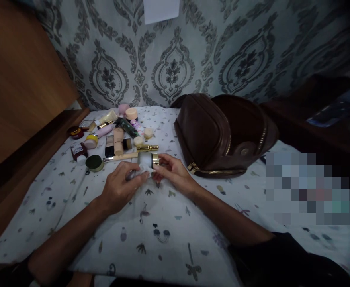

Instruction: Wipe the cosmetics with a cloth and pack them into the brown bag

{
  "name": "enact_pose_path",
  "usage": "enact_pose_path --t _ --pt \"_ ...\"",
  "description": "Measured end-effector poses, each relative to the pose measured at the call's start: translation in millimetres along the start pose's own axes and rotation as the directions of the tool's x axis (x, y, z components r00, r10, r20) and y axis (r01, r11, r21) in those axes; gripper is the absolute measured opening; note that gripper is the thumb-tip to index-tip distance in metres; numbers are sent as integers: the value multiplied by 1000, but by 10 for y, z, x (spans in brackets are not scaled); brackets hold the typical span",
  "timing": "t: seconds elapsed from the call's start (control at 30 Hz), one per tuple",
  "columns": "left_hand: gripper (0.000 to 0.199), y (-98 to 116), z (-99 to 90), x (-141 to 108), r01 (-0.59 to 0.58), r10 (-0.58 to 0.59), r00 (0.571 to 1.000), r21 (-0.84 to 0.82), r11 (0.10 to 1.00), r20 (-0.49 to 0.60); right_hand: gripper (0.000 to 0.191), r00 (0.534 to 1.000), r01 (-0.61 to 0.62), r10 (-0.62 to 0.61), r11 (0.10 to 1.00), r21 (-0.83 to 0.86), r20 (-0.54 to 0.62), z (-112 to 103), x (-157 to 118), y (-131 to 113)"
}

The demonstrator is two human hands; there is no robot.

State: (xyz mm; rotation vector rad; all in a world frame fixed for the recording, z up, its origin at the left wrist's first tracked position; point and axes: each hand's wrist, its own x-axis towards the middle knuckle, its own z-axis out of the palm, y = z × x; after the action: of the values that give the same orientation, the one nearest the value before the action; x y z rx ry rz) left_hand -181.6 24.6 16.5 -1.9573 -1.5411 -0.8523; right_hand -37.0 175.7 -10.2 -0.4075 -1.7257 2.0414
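Observation:
A small frosted jar (pixel 144 159) with a gold lid (pixel 155 159) lies sideways between my hands, just above the sheet. My right hand (pixel 175 173) has its fingers closed around the gold-lidded end. In my left hand (pixel 121 187) a crumpled white wipe (pixel 145 168) is pinched and pressed against the jar's near side. The wipe and my fingers cover the jar's lower part. Just beyond the jar lie a gold tube (pixel 147 148) and a makeup brush (pixel 124 156) with a pale handle.
Several cosmetics lie at the left, among them a beige tube (pixel 118 140), a dark green jar (pixel 94 163) and a dark green bottle (pixel 129 127). A brown leather bag (pixel 203 131) stands unzipped at the right. A patterned wall and wooden furniture (pixel 22 71) border the bed.

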Motion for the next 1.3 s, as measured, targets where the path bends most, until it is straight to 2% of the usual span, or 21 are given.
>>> enact_pose_path --t 0.17,0.3,0.53,0.77,0.93,1.1,1.3 --pt "11 13 0 4 -56 58 997 48 997 -44 45 999 -50 48 973 227 15 41 1 -17" --pt "8 21 10 21 -97 100 992 46 994 -76 41 992 -114 86 916 384 89 31 12 -18" --pt "9 8 18 -9 -44 41 998 -69 997 -40 34 977 -194 118 833 519 176 -24 11 -39" --pt "9 -40 51 -73 84 -88 996 -185 979 -11 29 960 -266 163 789 554 229 -41 -9 -110" --pt "8 -47 63 -63 145 -150 989 -186 972 -14 29 962 -272 199 785 557 189 -62 -4 -95" --pt "7 -83 37 -22 227 -237 971 -207 952 -26 33 953 -297 219 814 499 210 -61 -11 -85" --pt "10 -94 -9 8 311 -340 937 -252 916 -81 38 952 -266 187 899 349 244 -20 -14 -67"
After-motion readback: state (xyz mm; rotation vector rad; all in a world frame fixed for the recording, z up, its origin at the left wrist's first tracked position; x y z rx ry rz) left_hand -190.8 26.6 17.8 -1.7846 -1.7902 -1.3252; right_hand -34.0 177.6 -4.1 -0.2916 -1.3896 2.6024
